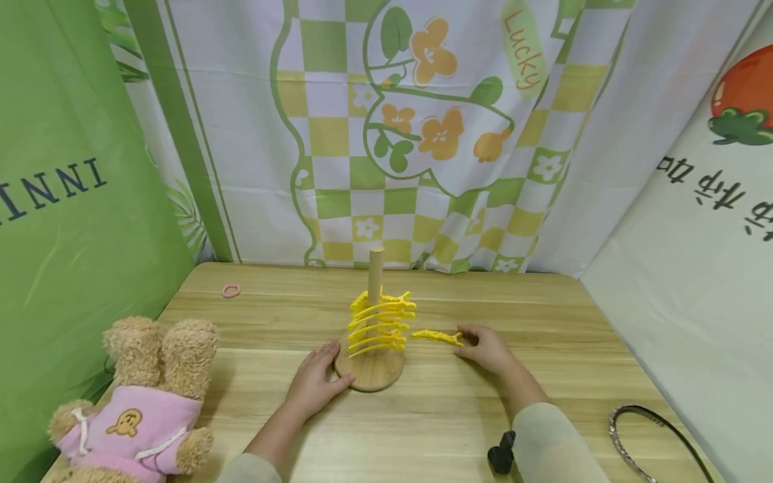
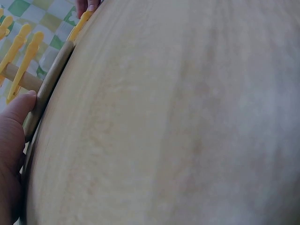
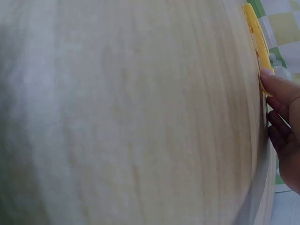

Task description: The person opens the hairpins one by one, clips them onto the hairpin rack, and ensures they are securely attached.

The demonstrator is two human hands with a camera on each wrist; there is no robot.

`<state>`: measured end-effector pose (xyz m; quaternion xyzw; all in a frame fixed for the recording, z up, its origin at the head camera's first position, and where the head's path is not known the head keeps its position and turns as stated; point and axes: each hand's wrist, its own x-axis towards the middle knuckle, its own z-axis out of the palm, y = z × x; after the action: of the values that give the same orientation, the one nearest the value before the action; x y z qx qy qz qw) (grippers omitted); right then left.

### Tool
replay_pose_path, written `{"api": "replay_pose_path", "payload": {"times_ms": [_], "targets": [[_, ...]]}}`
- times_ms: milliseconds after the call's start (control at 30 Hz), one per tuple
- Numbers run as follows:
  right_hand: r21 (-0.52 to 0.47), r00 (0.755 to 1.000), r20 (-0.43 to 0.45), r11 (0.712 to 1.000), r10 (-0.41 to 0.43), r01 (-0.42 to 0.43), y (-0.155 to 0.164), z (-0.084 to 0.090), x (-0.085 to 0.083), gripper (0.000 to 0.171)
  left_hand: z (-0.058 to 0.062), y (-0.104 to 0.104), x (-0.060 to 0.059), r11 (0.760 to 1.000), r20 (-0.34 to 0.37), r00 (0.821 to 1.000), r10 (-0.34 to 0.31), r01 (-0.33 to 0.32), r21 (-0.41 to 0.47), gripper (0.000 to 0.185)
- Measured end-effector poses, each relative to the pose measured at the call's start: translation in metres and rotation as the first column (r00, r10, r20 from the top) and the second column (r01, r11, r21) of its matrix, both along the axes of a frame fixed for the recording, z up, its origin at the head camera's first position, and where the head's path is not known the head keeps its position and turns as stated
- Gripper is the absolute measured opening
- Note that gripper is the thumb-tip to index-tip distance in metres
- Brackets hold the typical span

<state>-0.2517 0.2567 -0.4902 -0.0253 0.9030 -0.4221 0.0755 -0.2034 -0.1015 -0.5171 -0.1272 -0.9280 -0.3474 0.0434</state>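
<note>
A wooden stand (image 1: 376, 265) with a round base and an upright post stands on the table, several yellow alligator hair clips (image 1: 382, 327) stacked around its post. My left hand (image 1: 314, 384) holds the left edge of the base, thumb at the front and fingers farther back. In the left wrist view, the thumb (image 2: 21, 107) presses on the base's rim (image 2: 49, 86). To the right of the stand, another yellow hair clip (image 1: 436, 337) lies on or just above the tabletop. My right hand (image 1: 486, 350) pinches its right end between thumb and fingers, also visible in the right wrist view.
A pink hair tie (image 1: 231, 290) lies at the back left of the table. A teddy bear (image 1: 135, 422) in a pink top lies at the front left. Near my right forearm is a black claw-like object (image 1: 502, 454), and a dark headband (image 1: 655, 426) lies at the right edge.
</note>
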Motion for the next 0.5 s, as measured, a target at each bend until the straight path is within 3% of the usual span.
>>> {"api": "replay_pose_path", "payload": {"times_ms": [200,500], "targets": [[0.064,0.999,-0.036,0.998,-0.002,0.004,0.000,0.000,0.000,0.050,-0.001,0.000,0.000,1.000,0.015,1.000,0.001,-0.001,-0.001,0.075],[-0.033,0.996,0.022,0.996,-0.086,0.087,0.000,0.014,0.002,0.051,-0.001,0.000,-0.001,1.000,0.015,1.000,-0.001,0.001,0.008,0.075]]}}
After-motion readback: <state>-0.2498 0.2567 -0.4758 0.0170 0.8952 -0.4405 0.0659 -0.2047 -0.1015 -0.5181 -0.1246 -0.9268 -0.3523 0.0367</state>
